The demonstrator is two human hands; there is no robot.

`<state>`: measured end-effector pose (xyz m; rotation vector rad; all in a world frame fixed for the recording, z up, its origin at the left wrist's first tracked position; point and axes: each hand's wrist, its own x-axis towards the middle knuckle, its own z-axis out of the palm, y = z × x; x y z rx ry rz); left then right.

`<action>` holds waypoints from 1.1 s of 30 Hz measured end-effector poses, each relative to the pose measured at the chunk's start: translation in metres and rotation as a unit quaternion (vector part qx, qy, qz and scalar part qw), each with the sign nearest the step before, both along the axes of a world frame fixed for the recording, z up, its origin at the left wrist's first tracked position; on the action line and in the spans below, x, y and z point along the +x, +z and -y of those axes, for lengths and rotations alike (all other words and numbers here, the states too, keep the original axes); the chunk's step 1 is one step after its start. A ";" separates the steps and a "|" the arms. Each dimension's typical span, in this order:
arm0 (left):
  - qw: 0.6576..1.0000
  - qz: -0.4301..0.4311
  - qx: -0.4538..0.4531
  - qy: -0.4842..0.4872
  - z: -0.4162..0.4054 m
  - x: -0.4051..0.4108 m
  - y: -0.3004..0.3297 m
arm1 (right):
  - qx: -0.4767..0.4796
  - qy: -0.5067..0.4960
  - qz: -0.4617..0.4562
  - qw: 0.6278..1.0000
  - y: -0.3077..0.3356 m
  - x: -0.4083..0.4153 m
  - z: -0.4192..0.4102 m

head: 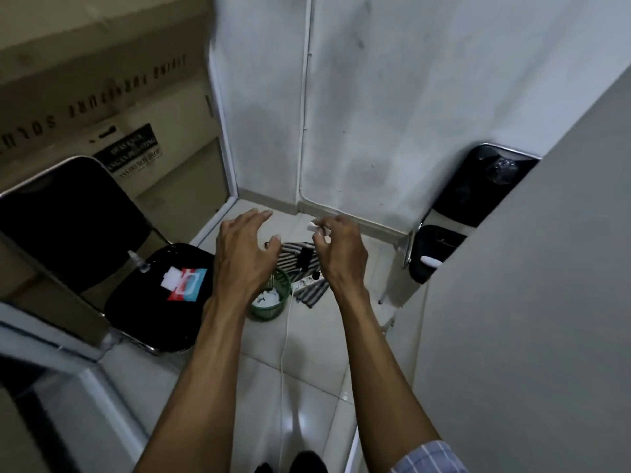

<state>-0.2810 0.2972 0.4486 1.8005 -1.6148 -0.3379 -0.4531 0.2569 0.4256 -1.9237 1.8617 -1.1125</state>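
Observation:
Both my arms reach forward over a tiled floor. My left hand (244,249) hangs in the air with its fingers spread and loosely bent, holding nothing. My right hand (338,245) pinches a small crumpled white piece (316,228), like tissue, at its fingertips. Below my hands a small green basket (283,303) stands on the floor with white scraps inside. A striped cloth (309,290) lies behind the basket, partly hidden by my hands.
A black folding chair (75,213) at the left carries a red and blue wipes packet (187,283) and a small clear bottle (138,261). A second black chair (478,186) stands at the right behind a grey panel (546,285). A white cable (285,339) runs across the floor. White walls close the corner.

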 end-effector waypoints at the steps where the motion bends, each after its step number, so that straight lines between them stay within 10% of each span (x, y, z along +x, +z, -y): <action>1: 1.000 -0.001 0.003 -0.001 0.009 0.001 -0.006 | 0.005 0.006 0.003 1.000 -0.005 0.000 0.008; 18: 0.997 -0.035 0.063 0.012 0.225 0.009 -0.138 | 0.081 0.147 0.049 0.985 -0.133 0.000 0.192; 33: 0.970 -0.085 0.226 -0.006 0.248 0.057 -0.505 | 0.243 0.111 0.139 0.954 -0.485 0.076 0.257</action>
